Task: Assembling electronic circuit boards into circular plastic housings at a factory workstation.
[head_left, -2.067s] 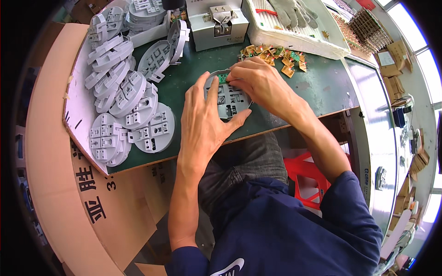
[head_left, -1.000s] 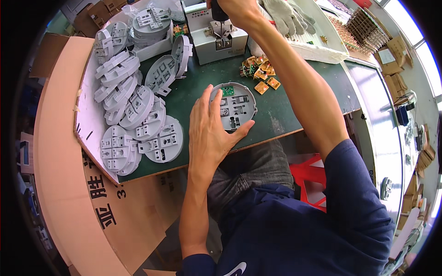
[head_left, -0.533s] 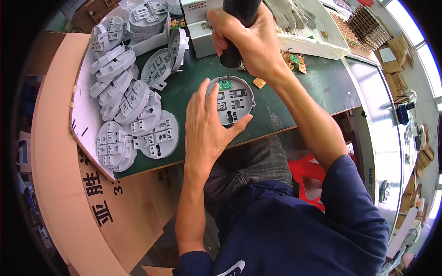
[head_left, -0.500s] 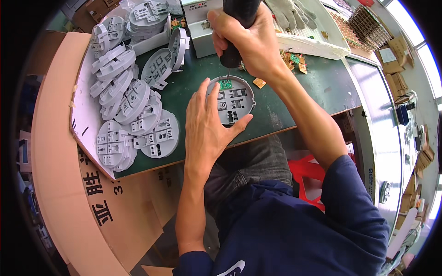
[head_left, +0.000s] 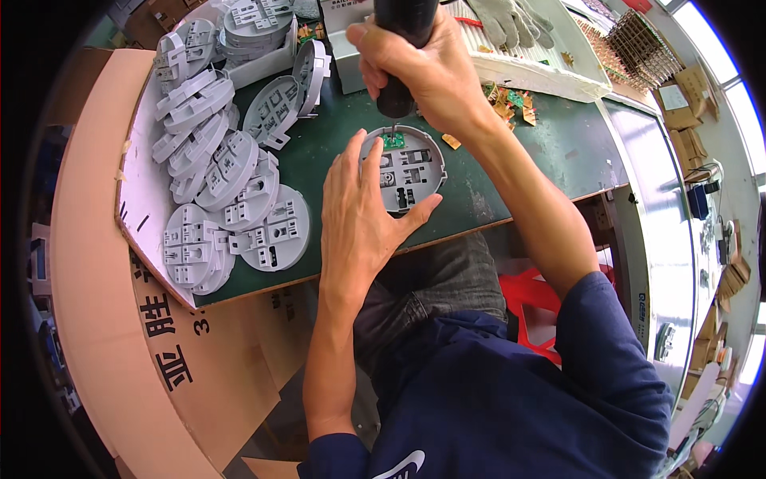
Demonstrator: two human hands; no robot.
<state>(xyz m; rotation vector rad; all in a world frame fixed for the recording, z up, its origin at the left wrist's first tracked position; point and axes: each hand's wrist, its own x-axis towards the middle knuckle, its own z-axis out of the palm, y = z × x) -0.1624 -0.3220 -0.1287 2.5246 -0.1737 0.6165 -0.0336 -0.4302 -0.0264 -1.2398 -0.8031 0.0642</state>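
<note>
A round grey plastic housing [head_left: 419, 175] lies open side up on the bench in front of me. My left hand [head_left: 361, 209] grips its rim, fingers along the left side and thumb at the lower right. Inside its far edge sits a small green circuit board [head_left: 393, 141]. My right hand [head_left: 431, 72] is wrapped round a black electric screwdriver [head_left: 396, 97], held upright above the housing. The thin bit of the screwdriver points down at the board and appears to touch it. Whether a screw is under the tip is too small to tell.
Several similar grey housings [head_left: 275, 231] are piled on the left, beside a cardboard wall [head_left: 104, 263]. A light metal box [head_left: 345, 60] stands behind. Small boards [head_left: 511, 104] lie scattered right of my right hand, near a white tray [head_left: 550, 78] with gloves [head_left: 507, 24].
The screwdriver in my right hand has shifted slightly left, its bit now over the circuit board. My left hand stays on the housing, and the view has shifted a little.
</note>
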